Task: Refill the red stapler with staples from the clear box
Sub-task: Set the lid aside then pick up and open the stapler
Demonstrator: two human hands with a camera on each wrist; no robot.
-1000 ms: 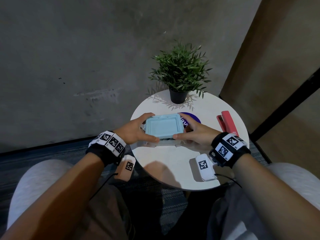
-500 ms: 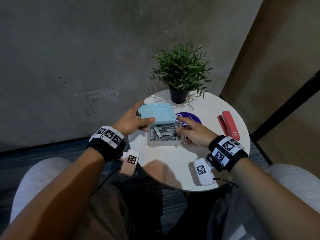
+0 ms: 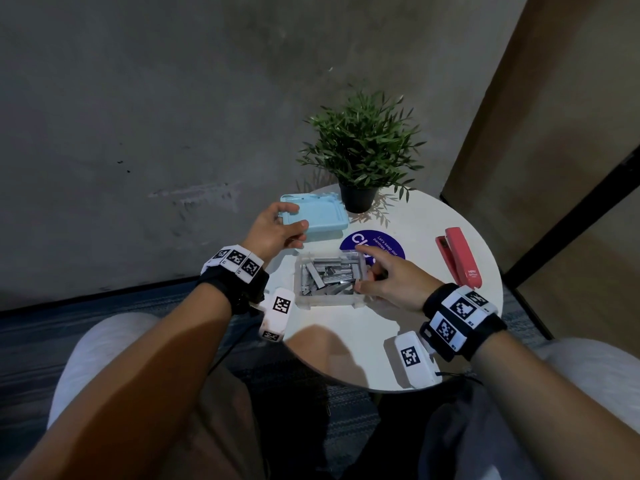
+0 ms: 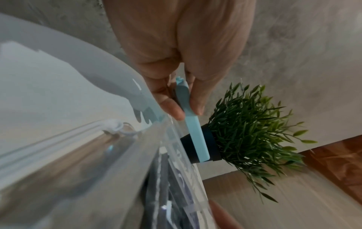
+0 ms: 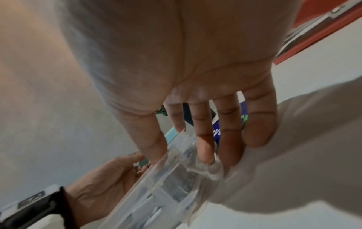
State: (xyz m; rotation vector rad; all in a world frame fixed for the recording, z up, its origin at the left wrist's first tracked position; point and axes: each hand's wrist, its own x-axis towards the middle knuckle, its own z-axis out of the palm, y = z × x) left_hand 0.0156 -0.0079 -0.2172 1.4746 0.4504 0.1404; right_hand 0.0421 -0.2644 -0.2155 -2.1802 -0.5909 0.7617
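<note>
The clear box (image 3: 329,299) stands uncovered mid-table, full of grey staple strips (image 3: 332,273). Its light blue lid (image 3: 322,216) is at the table's far left, beside the plant pot, and my left hand (image 3: 294,220) pinches its near edge. In the left wrist view the lid (image 4: 195,136) shows edge-on between thumb and fingers of that hand (image 4: 188,111). My right hand (image 3: 367,271) rests on the box's right side, and in the right wrist view its (image 5: 205,147) fingers lie straight against the box (image 5: 176,178). The red stapler (image 3: 457,256) lies shut at the right edge, untouched.
A potted green plant (image 3: 360,157) stands at the back of the small round white table (image 3: 346,341). A purple round sticker (image 3: 381,242) lies behind the box. A grey wall is behind, a brown panel to the right. My knees are under the near rim.
My left hand lifted the blue lid off the box and carried it back and left toward the plant. The staples now show. My right hand stayed at the box's right side.
</note>
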